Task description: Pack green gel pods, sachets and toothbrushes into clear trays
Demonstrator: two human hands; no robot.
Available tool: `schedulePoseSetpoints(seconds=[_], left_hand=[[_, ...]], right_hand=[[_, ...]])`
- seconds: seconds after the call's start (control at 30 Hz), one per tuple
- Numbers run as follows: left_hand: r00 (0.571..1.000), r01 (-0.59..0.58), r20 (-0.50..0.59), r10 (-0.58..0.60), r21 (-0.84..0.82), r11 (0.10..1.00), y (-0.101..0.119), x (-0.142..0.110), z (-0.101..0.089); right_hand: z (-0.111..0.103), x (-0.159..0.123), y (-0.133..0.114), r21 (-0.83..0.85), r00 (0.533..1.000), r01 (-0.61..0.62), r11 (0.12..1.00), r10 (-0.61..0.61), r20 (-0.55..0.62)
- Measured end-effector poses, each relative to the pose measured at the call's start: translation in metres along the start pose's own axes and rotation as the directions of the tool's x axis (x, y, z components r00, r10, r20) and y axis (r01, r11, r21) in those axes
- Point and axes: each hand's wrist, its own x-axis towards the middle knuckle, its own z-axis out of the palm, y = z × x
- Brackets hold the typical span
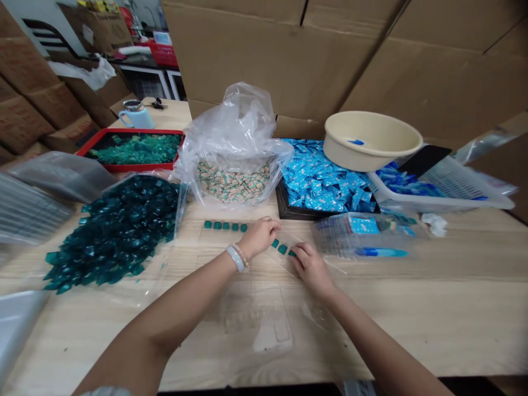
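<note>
Small teal square pieces (225, 225) form a row in the middle of the wooden table (454, 319). They seem to sit in clear plastic that is hard to make out. My left hand (259, 236), with bracelets at the wrist, reaches over this row with its fingers drawn together; what they hold, if anything, is hidden. At the row's right end, the fingertips of my right hand (312, 270) close on one teal piece (292, 253). Clear plastic trays (280, 324) lie in front of my hands. A heap of dark teal pieces (127, 225) spreads to the left.
Behind the row stand a plastic bag of small wrapped packets (233, 181), blue sachets (325, 181) in a dark tray, and a cream basin (371, 157). Stacked clear boxes (342, 242) and a white basket (462, 181) are right. A red tray (132, 165) and mug (140, 116) are back left.
</note>
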Motion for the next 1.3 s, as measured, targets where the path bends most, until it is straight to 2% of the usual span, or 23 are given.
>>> schedulePoseSetpoints(seconds=[0.1, 0.17, 0.3, 0.5, 0.6, 0.63, 0.7, 0.77, 0.87, 0.93, 1.03, 1.1, 1.17, 1.23, 1.3], left_hand=[[0.983, -0.116, 0.158, 0.089, 0.172, 0.978, -0.001, 0.002, 0.006], [0.972, -0.165, 0.208, 0.109, 0.272, 0.948, -0.003, 0.0, 0.01], [0.973, -0.168, 0.204, 0.104, 0.328, 0.929, -0.004, -0.002, 0.015], [0.984, -0.127, 0.152, 0.093, 0.23, 0.965, -0.004, -0.002, 0.019], [1.0, -0.024, 0.008, 0.023, 0.117, 0.993, -0.006, -0.004, 0.015], [0.997, 0.047, -0.065, -0.044, 0.052, 0.998, -0.007, -0.004, 0.012], [0.963, 0.204, -0.164, -0.213, -0.071, 0.976, -0.011, -0.005, 0.004], [0.929, 0.313, -0.167, -0.329, -0.116, 0.943, -0.015, -0.005, -0.003], [0.919, 0.363, -0.127, -0.373, -0.093, 0.927, -0.019, 0.0, -0.008], [0.921, 0.371, -0.107, -0.375, -0.063, 0.927, -0.016, 0.007, -0.007], [0.925, 0.367, -0.097, -0.367, -0.016, 0.93, -0.007, 0.023, -0.009], [0.928, 0.357, -0.119, -0.354, 0.003, 0.934, -0.004, 0.031, -0.023], [0.925, 0.348, -0.174, -0.339, 0.021, 0.937, -0.011, 0.031, -0.055], [0.902, 0.362, -0.277, -0.33, 0.072, 0.929, -0.028, 0.019, -0.103], [0.836, 0.443, -0.44, -0.326, 0.192, 0.876, -0.051, -0.002, -0.155]], right_hand=[[0.0, -0.007, -0.001, 0.024, 1.0, -0.011, 1.0, 0.012, -0.02], [0.0, -0.011, -0.001, 0.042, 1.0, -0.008, 0.999, 0.009, -0.014], [0.003, -0.012, -0.005, 0.044, 1.0, -0.006, 0.999, 0.005, 0.013], [0.007, -0.003, -0.006, 0.034, 0.997, -0.046, 0.998, 0.044, 0.061], [0.003, -0.007, -0.011, 0.027, 0.998, -0.055, 0.998, 0.054, 0.042], [0.002, -0.01, -0.014, 0.017, 0.998, -0.054, 0.998, 0.053, 0.02], [-0.002, -0.018, -0.021, -0.024, 0.999, -0.042, 0.999, 0.041, -0.026], [-0.005, -0.025, -0.029, -0.079, 0.997, -0.048, 0.996, 0.042, -0.068], [-0.007, -0.029, -0.037, -0.168, 0.985, -0.147, 0.975, 0.128, -0.119], [-0.006, -0.027, -0.039, -0.238, 0.976, -0.215, 0.947, 0.203, -0.077], [-0.001, -0.023, -0.04, -0.317, 0.968, -0.221, 0.923, 0.246, 0.043], [0.003, -0.022, -0.039, -0.327, 0.968, -0.202, 0.923, 0.24, 0.078], [0.006, -0.024, -0.036, -0.325, 0.972, -0.183, 0.928, 0.219, 0.079], [0.008, -0.027, -0.033, -0.325, 0.98, -0.153, 0.933, 0.185, 0.07], [0.009, -0.029, -0.03, -0.324, 0.987, -0.119, 0.939, 0.148, 0.069]])
